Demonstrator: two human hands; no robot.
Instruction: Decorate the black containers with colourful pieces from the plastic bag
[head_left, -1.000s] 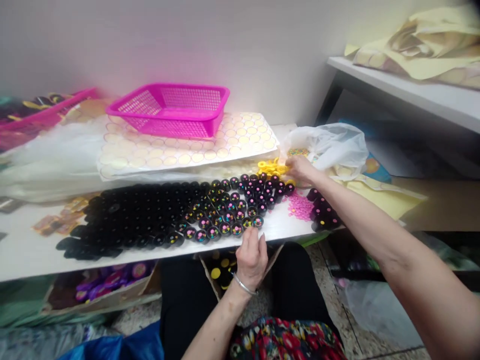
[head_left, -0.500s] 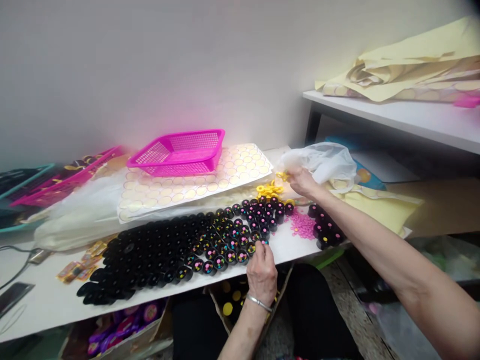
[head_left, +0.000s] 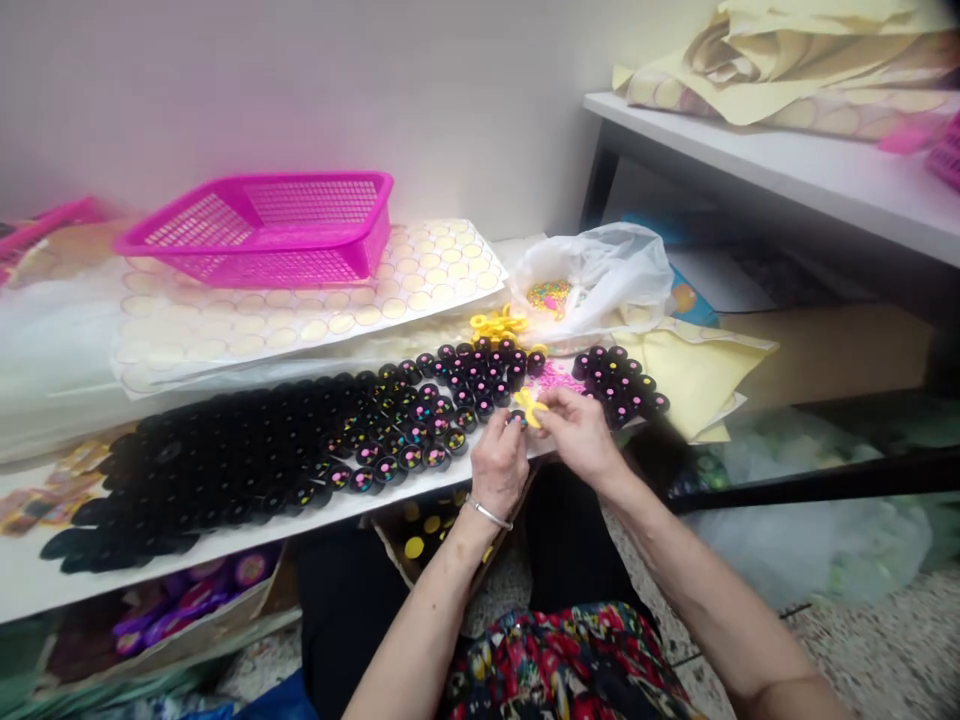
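Observation:
My left hand (head_left: pixel 498 466) and my right hand (head_left: pixel 574 434) meet at the front edge of the white table (head_left: pixel 225 545), fingers pinched. The right hand holds a small yellow ring piece (head_left: pixel 530 404) against a black cap that the left hand's fingertips grip. A wide field of black caps (head_left: pixel 247 450) lies on the table, the right-hand ones filled with coloured beads (head_left: pixel 442 420). Behind them lie a heap of yellow rings (head_left: pixel 498 324) and a patch of pink beads (head_left: pixel 556 377). A second small cluster of black caps (head_left: pixel 619 384) sits to the right.
A pink mesh basket (head_left: pixel 262 226) rests on a sheet of round stickers (head_left: pixel 300 310) at the back. A white plastic bag (head_left: pixel 600 275) holds mixed beads. Yellow paper (head_left: pixel 694 375) hangs off the table's right end. A white shelf (head_left: pixel 780 165) stands to the right. Boxes sit under the table.
My right hand has left the bag and yellow ring heap and come back to the front edge with a yellow piece, meeting the left hand. The view has shifted.

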